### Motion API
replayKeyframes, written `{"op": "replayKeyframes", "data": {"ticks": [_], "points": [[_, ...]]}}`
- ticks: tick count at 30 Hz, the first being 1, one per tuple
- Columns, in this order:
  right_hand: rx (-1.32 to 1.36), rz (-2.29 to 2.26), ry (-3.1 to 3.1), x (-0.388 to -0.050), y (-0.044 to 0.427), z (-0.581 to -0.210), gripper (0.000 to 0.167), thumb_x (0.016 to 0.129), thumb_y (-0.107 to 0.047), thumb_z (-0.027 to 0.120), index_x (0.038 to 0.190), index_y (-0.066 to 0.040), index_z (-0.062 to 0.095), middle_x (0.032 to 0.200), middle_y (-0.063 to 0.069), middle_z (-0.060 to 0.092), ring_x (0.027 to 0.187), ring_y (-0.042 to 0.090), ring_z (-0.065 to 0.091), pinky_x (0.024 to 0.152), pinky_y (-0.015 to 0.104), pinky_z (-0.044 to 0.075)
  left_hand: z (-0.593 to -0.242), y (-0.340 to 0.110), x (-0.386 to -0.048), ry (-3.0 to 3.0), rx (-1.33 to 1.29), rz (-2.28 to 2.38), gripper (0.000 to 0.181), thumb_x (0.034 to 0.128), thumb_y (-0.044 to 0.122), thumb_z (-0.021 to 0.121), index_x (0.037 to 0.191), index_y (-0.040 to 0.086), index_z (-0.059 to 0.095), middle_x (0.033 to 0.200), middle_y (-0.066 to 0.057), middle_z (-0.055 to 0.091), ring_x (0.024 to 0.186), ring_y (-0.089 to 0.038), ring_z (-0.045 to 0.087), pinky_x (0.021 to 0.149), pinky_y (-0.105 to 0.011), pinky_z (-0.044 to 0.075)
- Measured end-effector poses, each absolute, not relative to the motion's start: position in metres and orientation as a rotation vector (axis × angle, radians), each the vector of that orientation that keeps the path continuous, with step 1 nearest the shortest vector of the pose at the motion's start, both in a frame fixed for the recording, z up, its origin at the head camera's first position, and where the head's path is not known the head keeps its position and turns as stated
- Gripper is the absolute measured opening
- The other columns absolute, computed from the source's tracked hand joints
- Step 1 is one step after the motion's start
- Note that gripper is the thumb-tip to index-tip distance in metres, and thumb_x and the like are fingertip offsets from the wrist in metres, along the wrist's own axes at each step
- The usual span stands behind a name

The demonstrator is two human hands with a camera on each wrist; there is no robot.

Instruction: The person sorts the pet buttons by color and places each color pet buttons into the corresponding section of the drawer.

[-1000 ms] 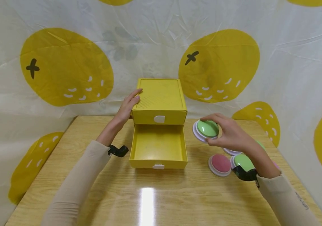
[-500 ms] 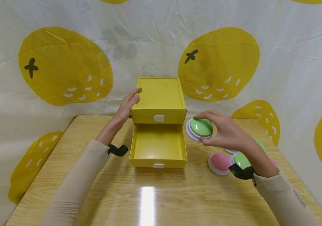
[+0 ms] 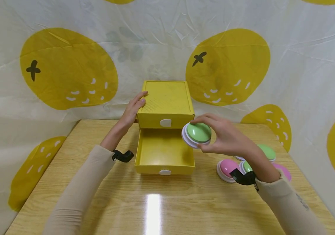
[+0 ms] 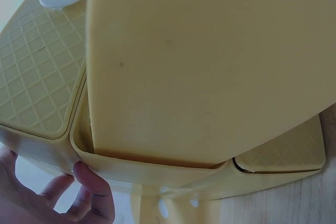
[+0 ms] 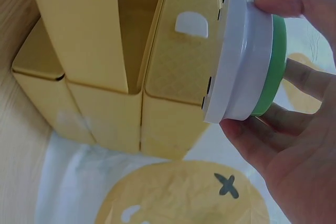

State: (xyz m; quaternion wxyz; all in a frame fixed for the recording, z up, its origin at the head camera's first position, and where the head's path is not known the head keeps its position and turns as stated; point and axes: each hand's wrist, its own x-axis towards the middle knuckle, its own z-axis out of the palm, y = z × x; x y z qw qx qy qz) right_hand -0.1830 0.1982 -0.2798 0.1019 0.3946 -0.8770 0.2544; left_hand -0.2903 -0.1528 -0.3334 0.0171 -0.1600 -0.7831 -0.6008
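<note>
A yellow drawer unit (image 3: pixel 167 96) stands on the table, its middle drawer (image 3: pixel 164 147) pulled out, with only bare yellow floor visible in it. My left hand (image 3: pixel 130 111) rests against the unit's left side, fingertips over the top edge; the left wrist view shows its fingers (image 4: pixel 92 182) touching the side wall. Between thumb and fingers, my right hand (image 3: pixel 229 135) grips a round push button with a green dome and white base (image 3: pixel 199 133). The button is tilted in the air at the drawer's right rim. Its white base (image 5: pixel 233 56) faces the unit in the right wrist view.
Right of the drawer, more push buttons lie on the wooden table (image 3: pixel 185 205): a pink one (image 3: pixel 228 167), a green one (image 3: pixel 266 151), and others partly hidden behind my right forearm. A fruit-print cloth (image 3: pixel 155 42) hangs close behind the unit.
My right hand has carried the green push button leftward, from beside the unit to the drawer's right rim. The left hand and the drawer have stayed in place.
</note>
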Motion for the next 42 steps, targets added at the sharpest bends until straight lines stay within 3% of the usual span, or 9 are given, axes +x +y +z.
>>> {"op": "replayKeyframes", "data": {"ticks": [4,11,18,23,26,29,32,39,42], "points": [[1.204,0.762,-2.571,-0.183,0.189,-0.278,0.063,0.073,-0.022,0.089,0.131,-0.022,0.066,0.13,-0.003,0.064,0.11,0.014,0.061,0.085,0.037,0.053,-0.333,-0.152,-0.291,-2.42,-0.509,-1.855,0.055,0.1109,0.039,0.038,0.163,0.02,0.035,0.167,-0.01,0.032,0.144,-0.031,0.039,0.119,-0.053,0.031],[1.308,0.795,-2.511,-0.185,0.175,-0.277,0.059,0.073,-0.021,0.087,0.128,-0.018,0.067,0.125,-0.003,0.065,0.108,0.012,0.06,0.087,0.034,0.052,-0.332,-0.152,-0.291,-2.419,-0.495,-1.877,0.055,0.1106,0.041,0.038,0.162,0.023,0.036,0.162,-0.015,0.04,0.134,-0.032,0.047,0.109,-0.053,0.041],[1.407,0.815,-2.458,-0.192,0.16,-0.278,0.059,0.074,-0.021,0.086,0.129,-0.015,0.067,0.126,-0.002,0.067,0.109,0.012,0.061,0.087,0.033,0.053,-0.331,-0.151,-0.291,-2.426,-0.512,-1.833,0.056,0.1106,0.04,0.038,0.162,0.019,0.036,0.169,-0.004,0.031,0.152,-0.032,0.031,0.124,-0.057,0.023],[1.45,0.819,-2.471,-0.199,0.15,-0.28,0.058,0.076,-0.022,0.086,0.13,-0.015,0.066,0.127,-0.002,0.066,0.11,0.014,0.062,0.088,0.034,0.053,-0.33,-0.151,-0.29,-2.424,-0.515,-1.845,0.056,0.1108,0.04,0.038,0.163,0.02,0.034,0.169,-0.004,0.029,0.152,-0.032,0.03,0.124,-0.057,0.022],[1.463,0.832,-2.491,-0.2,0.144,-0.283,0.058,0.076,-0.024,0.086,0.13,-0.016,0.066,0.126,-0.001,0.066,0.109,0.015,0.061,0.088,0.034,0.054,-0.33,-0.152,-0.291,-2.422,-0.501,-1.866,0.055,0.1107,0.04,0.038,0.163,0.023,0.034,0.167,-0.009,0.034,0.144,-0.031,0.039,0.118,-0.051,0.034],[1.479,0.859,-2.505,-0.201,0.138,-0.286,0.059,0.077,-0.025,0.086,0.132,-0.017,0.066,0.128,0.0,0.066,0.111,0.015,0.062,0.09,0.035,0.055,-0.331,-0.152,-0.291,-2.415,-0.47,-1.897,0.054,0.1103,0.041,0.039,0.162,0.025,0.036,0.158,-0.016,0.044,0.126,-0.03,0.052,0.097,-0.041,0.05],[1.495,0.883,-2.517,-0.202,0.132,-0.289,0.06,0.077,-0.025,0.086,0.133,-0.017,0.066,0.13,0.001,0.065,0.113,0.016,0.062,0.092,0.036,0.055,-0.331,-0.152,-0.292,-2.409,-0.46,-1.905,0.054,0.1102,0.04,0.039,0.162,0.025,0.037,0.151,-0.021,0.05,0.115,-0.028,0.056,0.085,-0.034,0.052],[1.526,0.894,-2.548,-0.208,0.119,-0.298,0.058,0.077,-0.024,0.087,0.131,-0.015,0.066,0.129,0.004,0.065,0.11,0.017,0.062,0.093,0.036,0.055,-0.332,-0.151,-0.292,-2.403,-0.51,-1.86,0.054,0.1106,0.037,0.039,0.161,0.018,0.037,0.163,-0.012,0.04,0.138,-0.031,0.046,0.118,-0.049,0.034],[1.547,0.892,-2.552,-0.211,0.114,-0.302,0.057,0.077,-0.023,0.087,0.13,-0.014,0.066,0.13,0.005,0.064,0.111,0.017,0.062,0.094,0.036,0.055,-0.334,-0.151,-0.292,-2.405,-0.521,-1.844,0.054,0.1109,0.036,0.039,0.161,0.017,0.037,0.166,-0.008,0.036,0.147,-0.032,0.038,0.124,-0.053,0.025]]}}
